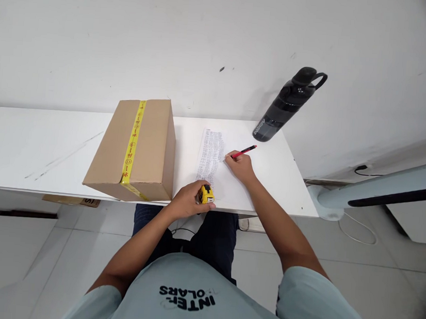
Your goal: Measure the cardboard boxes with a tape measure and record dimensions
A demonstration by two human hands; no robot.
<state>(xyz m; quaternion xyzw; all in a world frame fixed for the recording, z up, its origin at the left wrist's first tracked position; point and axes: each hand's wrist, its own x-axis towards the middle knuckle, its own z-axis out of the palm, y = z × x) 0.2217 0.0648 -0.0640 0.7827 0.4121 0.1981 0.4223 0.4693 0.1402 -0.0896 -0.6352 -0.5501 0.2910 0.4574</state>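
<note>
Sheet of paper: one, white [210, 152], laid on the white table [280, 186] between the box and the right hand; dense rows of handwriting are carried in a long column, too small to be read.
Pen: one, red and black [245, 151], held slanted over the right side of the written column; whether the paper is touched by its tip cannot be told.
Right hand: the pen is gripped in a writing hold by the right hand [240, 167], the fingers drawn together near its lower end.
Left hand: a tape measure, yellow and black [206, 194], is held by the left hand [189, 199] at the near edge of the table, by the lower end of the sheet; the fingers are curled around the case, the thumb set along its near side.
Tape measure blade: no drawn-out length can be made out.
Carton: one brown cardboard box [153, 145], stood left of the sheet, apart from both hands; closed, with yellow printed tape [131, 141] run across its top and down the near face.
Bottle: one, black [284, 108], stood at the far right, capped, untouched.
Writing done: most of the column's height is filled; the work is judged well advanced.
Writing left: apparently unfinished, since the pen is held at the sheet; the amount remaining cannot be judged.
</note>
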